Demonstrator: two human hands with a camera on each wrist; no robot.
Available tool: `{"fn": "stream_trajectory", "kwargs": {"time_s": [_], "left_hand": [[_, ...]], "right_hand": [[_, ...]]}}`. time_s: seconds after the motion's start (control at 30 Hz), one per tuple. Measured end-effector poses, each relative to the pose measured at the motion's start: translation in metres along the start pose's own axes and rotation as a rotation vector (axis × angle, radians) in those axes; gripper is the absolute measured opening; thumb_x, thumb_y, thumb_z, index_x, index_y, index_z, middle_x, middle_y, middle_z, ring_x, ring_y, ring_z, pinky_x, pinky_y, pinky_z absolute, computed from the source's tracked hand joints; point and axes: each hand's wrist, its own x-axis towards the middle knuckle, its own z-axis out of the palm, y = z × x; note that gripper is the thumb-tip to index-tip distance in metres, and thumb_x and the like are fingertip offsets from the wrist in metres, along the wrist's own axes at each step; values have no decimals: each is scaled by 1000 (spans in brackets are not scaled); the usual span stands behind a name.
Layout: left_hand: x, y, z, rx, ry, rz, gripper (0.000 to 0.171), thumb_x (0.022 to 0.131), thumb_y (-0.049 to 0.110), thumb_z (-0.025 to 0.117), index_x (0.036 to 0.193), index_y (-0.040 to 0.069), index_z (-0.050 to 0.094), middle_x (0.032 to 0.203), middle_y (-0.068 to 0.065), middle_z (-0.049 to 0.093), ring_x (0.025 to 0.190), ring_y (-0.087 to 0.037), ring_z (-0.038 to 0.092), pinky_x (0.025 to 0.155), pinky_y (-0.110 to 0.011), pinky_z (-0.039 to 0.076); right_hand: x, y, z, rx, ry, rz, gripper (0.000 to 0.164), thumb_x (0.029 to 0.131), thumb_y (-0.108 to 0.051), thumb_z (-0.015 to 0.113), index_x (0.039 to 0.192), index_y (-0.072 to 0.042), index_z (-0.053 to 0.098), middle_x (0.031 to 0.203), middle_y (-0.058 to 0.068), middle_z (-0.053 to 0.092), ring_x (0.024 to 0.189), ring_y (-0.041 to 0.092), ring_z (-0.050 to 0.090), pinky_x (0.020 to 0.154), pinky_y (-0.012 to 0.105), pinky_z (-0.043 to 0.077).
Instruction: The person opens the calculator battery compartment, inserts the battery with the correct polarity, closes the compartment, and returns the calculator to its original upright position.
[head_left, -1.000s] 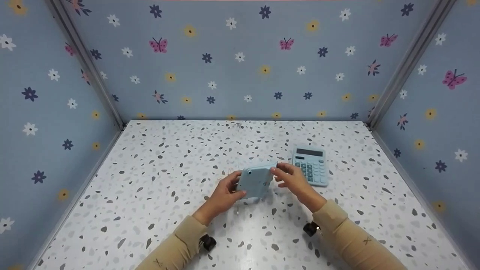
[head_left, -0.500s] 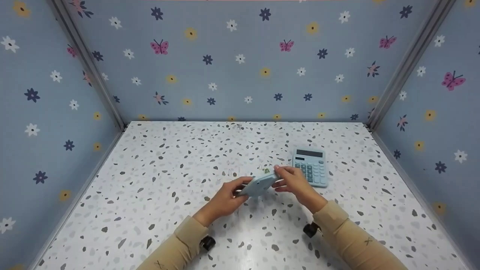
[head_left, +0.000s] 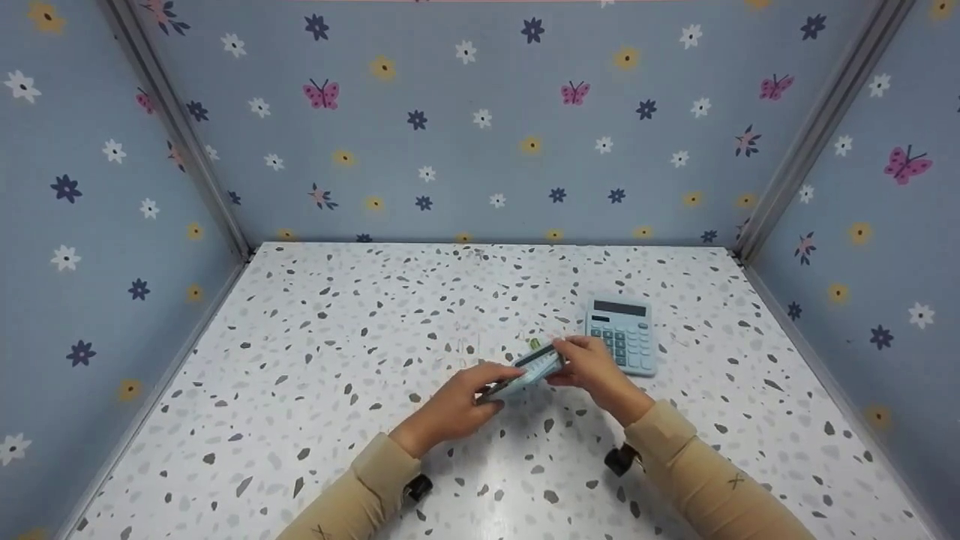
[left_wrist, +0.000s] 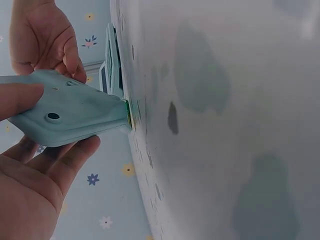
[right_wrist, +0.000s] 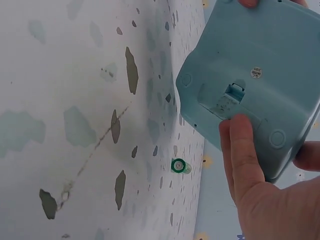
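A light blue calculator (head_left: 534, 367) is held tilted above the table between both hands, keys and display partly facing up. My left hand (head_left: 454, 405) grips its left end, thumb on one face and fingers on the other, as the left wrist view shows. My right hand (head_left: 596, 371) grips the right end, with fingertips pressed on its back beside a small square recess (right_wrist: 234, 93) in the right wrist view. Just beyond the calculator, a small green-ended battery (right_wrist: 178, 165) stands on the table; in the head view this battery (head_left: 535, 343) is partly hidden.
A second light blue calculator (head_left: 621, 337) lies face up on the table, just beyond my right hand. The speckled white table (head_left: 337, 300) is bounded by blue flowered walls (head_left: 480, 150) at the back and both sides.
The held calculator has turned from showing its back to showing its keys and display in the head view. The green battery behind it has come into sight. The second calculator stays put.
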Motion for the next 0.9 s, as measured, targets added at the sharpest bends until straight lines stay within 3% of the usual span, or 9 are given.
{"fn": "stream_trajectory", "kwargs": {"time_s": [0.23,0.43,0.63,0.9], "left_hand": [[1,3,-1,218,-20,63,62,94,-5,70,150,22,66,143,-9,70,131,-29,68,112,-47,58],[2,3,-1,342,-32,112,62,93,-4,72,148,23,68,142,-5,70,129,-27,70,110,-41,59],[2,3,-1,350,-40,80,60,93,0,76,149,21,67,146,-5,68,135,-26,67,115,-40,57],[1,2,-5,262,-56,-14,64,93,7,79,154,17,61,154,-10,60,143,-29,59,120,-45,52]], "right_hand": [[3,2,-2,39,-9,15,39,112,-9,48,140,17,58,129,32,71,93,20,77,87,37,68],[4,3,-2,35,-9,23,38,109,-4,46,139,17,58,135,33,69,96,18,76,86,33,67],[3,1,-3,12,12,43,37,110,-5,46,139,13,59,129,24,73,94,15,74,84,30,66],[4,-1,-6,6,34,20,38,110,-4,42,139,13,59,120,18,73,93,13,73,84,28,64]]}}
